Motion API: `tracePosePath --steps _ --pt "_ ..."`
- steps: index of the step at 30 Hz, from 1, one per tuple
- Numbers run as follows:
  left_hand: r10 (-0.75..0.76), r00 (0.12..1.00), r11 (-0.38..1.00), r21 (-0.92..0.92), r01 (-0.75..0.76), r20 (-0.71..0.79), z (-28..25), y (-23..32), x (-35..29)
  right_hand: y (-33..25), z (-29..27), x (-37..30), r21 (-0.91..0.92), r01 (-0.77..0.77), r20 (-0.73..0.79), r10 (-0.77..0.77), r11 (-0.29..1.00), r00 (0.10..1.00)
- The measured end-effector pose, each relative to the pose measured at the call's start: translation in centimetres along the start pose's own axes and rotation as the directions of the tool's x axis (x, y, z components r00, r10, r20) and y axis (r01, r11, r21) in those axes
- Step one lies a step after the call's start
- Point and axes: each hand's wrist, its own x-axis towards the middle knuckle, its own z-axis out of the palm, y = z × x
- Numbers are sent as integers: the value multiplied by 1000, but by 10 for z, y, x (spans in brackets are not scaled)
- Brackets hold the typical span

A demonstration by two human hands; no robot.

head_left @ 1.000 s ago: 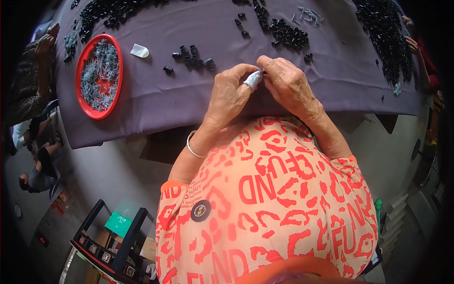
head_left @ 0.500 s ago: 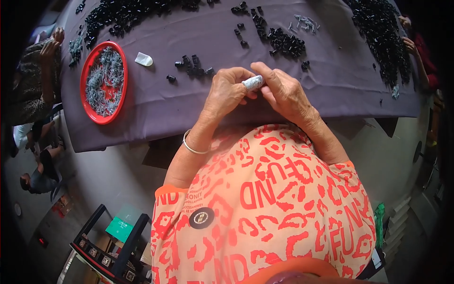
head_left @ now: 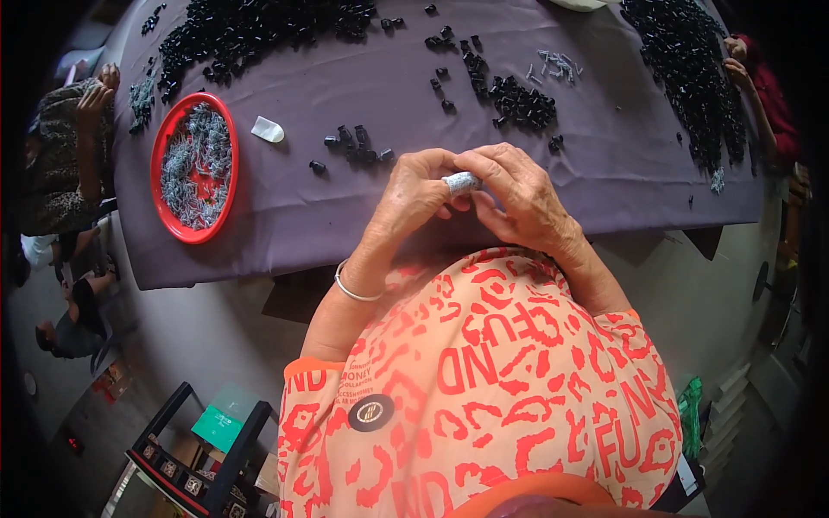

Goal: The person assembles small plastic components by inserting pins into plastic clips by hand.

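Observation:
Both my hands meet just above the table's near edge, fingers drawn together. My left hand (head_left: 416,188) is closed, and a pale speckled sleeve (head_left: 462,183), apparently on its thumb, points toward the other hand. My right hand (head_left: 520,194) curls over the sleeve's end, thumb and fingers bent inward. Whatever lies between the fingertips is hidden. Beyond my left hand sits a small cluster of glossy black cylindrical parts (head_left: 358,147). A larger group of the same black parts (head_left: 522,102) lies past my right hand.
A red oval tray (head_left: 157,186) of thin grey pins stands at left beside a white finger sleeve (head_left: 268,129). Big heaps of black parts (head_left: 250,34) cover the far left and far right. Loose pins (head_left: 561,65) lie farther back. Other people's hands (head_left: 99,91) are at both table sides.
My right hand's fingers have folded closer over the pale sleeve, covering more of its end. The whole view has shifted slightly, so the table appears lower.

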Motion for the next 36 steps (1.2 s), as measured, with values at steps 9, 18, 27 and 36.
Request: tracePosePath --steps 9,18,27,36 --pt "496 865 837 310 -451 -79 -2 -38 -6 -4 44 21 79 82 -44 -79 993 996" --pt "525 823 797 466 -385 -218 8 -40 6 8 49 21 140 47 43 -54 989 998" --pt "617 782 614 675 -409 -88 27 -27 -5 24 31 7 271 -61 -112 95 961 989" --pt "893 443 136 986 -100 -78 -43 -27 -1 43 10 22 -61 -90 -369 62 994 927"
